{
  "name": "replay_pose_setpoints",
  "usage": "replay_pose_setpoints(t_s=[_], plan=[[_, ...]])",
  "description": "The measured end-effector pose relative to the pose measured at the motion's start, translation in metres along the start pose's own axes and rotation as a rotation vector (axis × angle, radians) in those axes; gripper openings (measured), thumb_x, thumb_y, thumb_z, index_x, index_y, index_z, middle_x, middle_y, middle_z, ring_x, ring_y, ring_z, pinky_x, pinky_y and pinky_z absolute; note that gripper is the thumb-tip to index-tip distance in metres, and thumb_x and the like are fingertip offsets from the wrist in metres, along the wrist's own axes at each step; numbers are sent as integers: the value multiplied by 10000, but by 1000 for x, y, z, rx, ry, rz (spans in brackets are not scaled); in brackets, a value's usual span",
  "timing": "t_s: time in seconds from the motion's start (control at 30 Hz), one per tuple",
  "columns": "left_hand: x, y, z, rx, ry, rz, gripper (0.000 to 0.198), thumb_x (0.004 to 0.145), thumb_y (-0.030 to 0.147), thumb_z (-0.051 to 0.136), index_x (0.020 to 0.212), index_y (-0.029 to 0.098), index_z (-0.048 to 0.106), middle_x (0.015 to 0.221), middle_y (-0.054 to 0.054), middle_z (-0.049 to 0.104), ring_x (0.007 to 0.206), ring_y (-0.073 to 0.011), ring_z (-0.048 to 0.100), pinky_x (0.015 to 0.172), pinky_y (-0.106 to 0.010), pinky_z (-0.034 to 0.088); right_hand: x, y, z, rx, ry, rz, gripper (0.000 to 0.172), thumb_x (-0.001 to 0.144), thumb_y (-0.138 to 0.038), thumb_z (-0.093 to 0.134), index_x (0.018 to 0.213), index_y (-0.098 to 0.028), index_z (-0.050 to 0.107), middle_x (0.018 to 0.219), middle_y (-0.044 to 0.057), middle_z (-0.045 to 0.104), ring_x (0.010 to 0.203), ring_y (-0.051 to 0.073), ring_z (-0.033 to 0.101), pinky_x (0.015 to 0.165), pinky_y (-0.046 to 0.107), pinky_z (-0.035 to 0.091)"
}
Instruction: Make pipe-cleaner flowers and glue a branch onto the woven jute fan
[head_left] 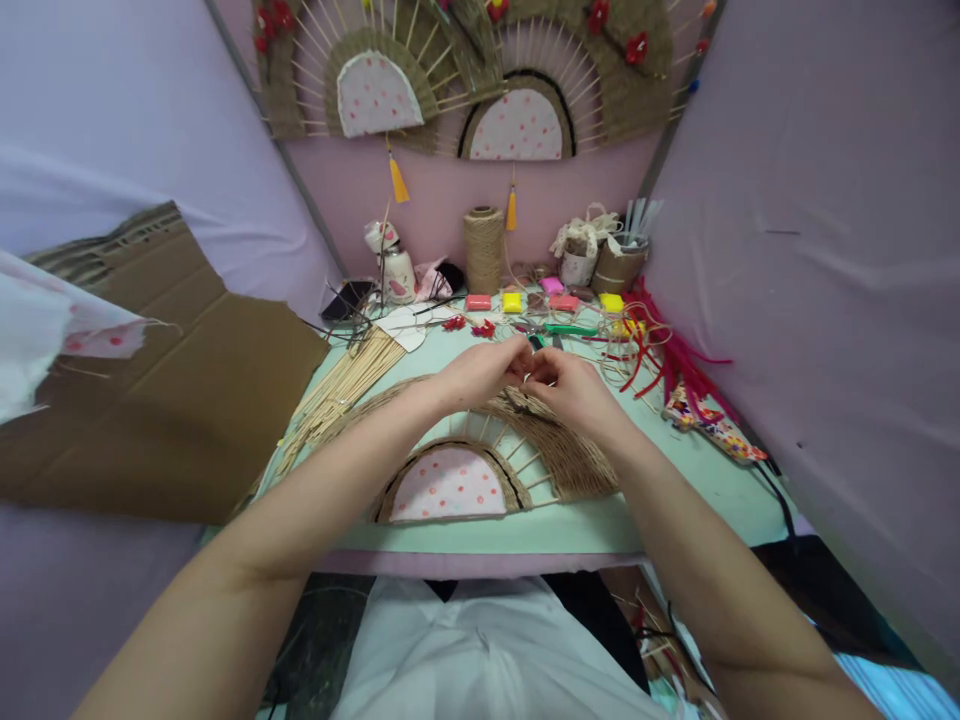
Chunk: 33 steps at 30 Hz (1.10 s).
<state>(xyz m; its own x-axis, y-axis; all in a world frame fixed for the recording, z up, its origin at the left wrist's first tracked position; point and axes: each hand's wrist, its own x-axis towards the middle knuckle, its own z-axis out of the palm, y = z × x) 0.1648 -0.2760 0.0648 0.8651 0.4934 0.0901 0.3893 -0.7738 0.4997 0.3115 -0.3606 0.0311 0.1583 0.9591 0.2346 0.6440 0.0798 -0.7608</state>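
Note:
My left hand [489,368] and my right hand [568,385] meet above the far edge of a half-round fan [576,448]. The fingers of both are closed in a pinch, fingertip to fingertip. Whatever lies between them is too small or hidden to make out. Wound in brown twine over thin sticks, the fan lies flat, with a dark branch-like strip under my hands. At its near edge is a white half-circle panel [448,484] with pink dots and a black border. My left forearm covers part of the fan's left side.
Bamboo sticks [349,385] lie left, near a large cardboard sheet [172,380]. Behind my hands are red flower pieces [482,328], green-handled pliers [570,329], clay packets [512,303] and a twine spool [484,250]. Red fuzzy stems [671,345] and a glue gun [716,428] lie right.

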Motion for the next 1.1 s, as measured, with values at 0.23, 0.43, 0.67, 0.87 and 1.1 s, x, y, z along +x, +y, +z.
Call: replay_pose_setpoints(t_s=[0.23, 0.43, 0.67, 0.87, 1.1], plan=[[-5, -17, 10, -152, 183, -20, 218, 748, 127, 556, 952, 185, 504, 907, -28, 648, 825, -147, 606, 769, -288, 473, 12, 11, 9, 12, -55, 50, 178, 690, -225, 606, 865, -203, 581, 646, -28, 631, 584, 121, 548, 546, 219, 367], [-50, -23, 4, -307, 391, -119, 310, 789, 248, 597, 1075, 172, 503, 1007, -70, 632, 911, -151, 605, 803, -300, 494, 30, 27, 11, 99, -99, 251, 82, 671, -223, 594, 732, -177, 623, 612, -6, 623, 537, 110, 510, 491, 216, 350], [-120, -30, 14, -377, 468, -301, 288, 809, 321, 574, 1064, 189, 559, 1046, -72, 637, 917, -168, 620, 825, -329, 511, 42, 44, 25, -56, -196, 308, 109, 678, -274, 621, 696, -185, 682, 607, 9, 659, 523, 121, 534, 502, 231, 381], [-154, -34, 24, -401, 546, -438, 265, 802, 348, 569, 1017, 195, 593, 1081, -72, 635, 934, -186, 624, 845, -352, 517, 51, 43, 36, -131, -180, 293, 103, 691, -243, 618, 672, -176, 695, 592, 15, 664, 497, 114, 527, 498, 225, 378], [-168, -29, 27, -412, 571, -484, 261, 806, 369, 572, 1013, 213, 608, 1078, -56, 640, 958, -186, 617, 878, -352, 502, 60, 31, 41, -244, -169, 286, 70, 671, -216, 654, 657, -177, 711, 636, 19, 678, 573, 133, 570, 536, 231, 379]])
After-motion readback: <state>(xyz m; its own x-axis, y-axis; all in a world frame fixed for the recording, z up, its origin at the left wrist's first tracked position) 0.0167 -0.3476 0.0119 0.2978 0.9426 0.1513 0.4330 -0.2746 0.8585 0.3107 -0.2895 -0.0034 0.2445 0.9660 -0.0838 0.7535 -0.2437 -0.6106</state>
